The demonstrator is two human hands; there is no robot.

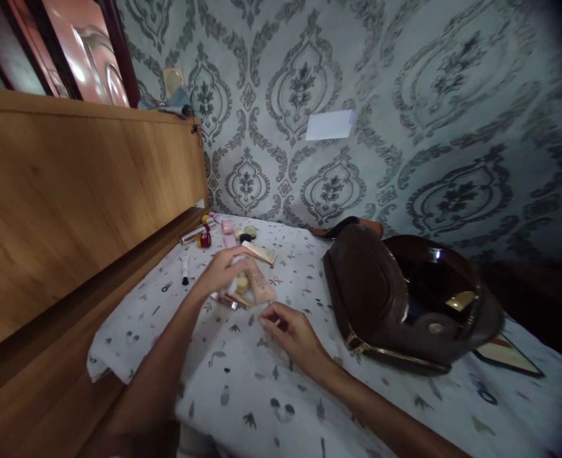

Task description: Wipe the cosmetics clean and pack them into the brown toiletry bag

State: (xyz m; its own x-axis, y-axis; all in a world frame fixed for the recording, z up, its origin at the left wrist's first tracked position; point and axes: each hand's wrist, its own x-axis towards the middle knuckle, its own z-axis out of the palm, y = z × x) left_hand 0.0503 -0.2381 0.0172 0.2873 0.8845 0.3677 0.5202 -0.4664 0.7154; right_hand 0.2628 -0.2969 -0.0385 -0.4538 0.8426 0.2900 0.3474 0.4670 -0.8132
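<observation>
My left hand (222,270) reaches over a small group of cosmetics, its fingers apart near a gold tube (260,252). Beneath and beside it lie a peach tube (259,281), a small yellowish item (241,284) and a dark pink stick (227,301). Just in front of the peach tube is my right hand (290,327), fingers curled with thumb and index close together; whatever may be between them is too small to make out. Farther back, a dark red jar (204,240), a pink-capped bottle (227,226) and a silver tube (192,234) rest on the cloth.
A dark brown bag (371,286) stands open at the right on the patterned white cloth (243,381), with a flat framed item (510,354) beside it. A wooden panel (85,172) borders the left. Behind is a wallpapered wall (281,172).
</observation>
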